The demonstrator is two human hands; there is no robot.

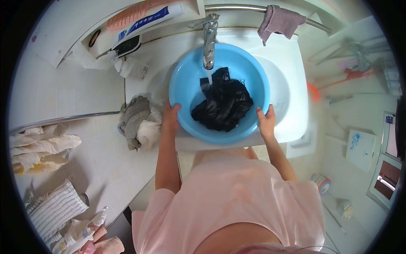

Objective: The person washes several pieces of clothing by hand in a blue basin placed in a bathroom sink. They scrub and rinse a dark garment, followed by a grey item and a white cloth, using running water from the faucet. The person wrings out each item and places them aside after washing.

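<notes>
A round blue plastic basin rests on the white sink. Inside it lies a bunched black garment, wet and shiny. Water runs from the chrome faucet onto the cloth's upper left part. My left hand grips the basin's left rim, with the thumb over the edge. At the right rim, my right hand holds on the same way, thumb on top. The fingers under both sides of the rim are mostly hidden.
Grey and white cloths are heaped left of the basin. A mauve washcloth hangs over a metal rail behind the sink. A shelf at upper left holds a toothpaste tube and a pink hairbrush. More cloths hang at far left.
</notes>
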